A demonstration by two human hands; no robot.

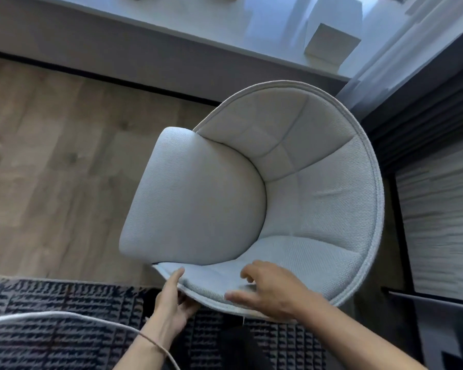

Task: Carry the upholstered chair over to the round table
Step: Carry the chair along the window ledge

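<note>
The upholstered chair (251,188) fills the middle of the view, seen from above: pale grey fabric, a rounded seat cushion and a curved shell back with a piped rim. My left hand (171,303) grips the near edge of the shell, thumb on top and fingers under it. My right hand (273,292) hovers just over the same near rim, fingers spread and blurred; whether it touches the fabric I cannot tell. No round table is in view.
A wooden floor (51,161) lies to the left. A dark patterned rug (64,316) is under me, with a white cord (64,315) across it. A white window ledge (198,25) with a white box (332,46) runs behind. Dark furniture (425,156) stands at right.
</note>
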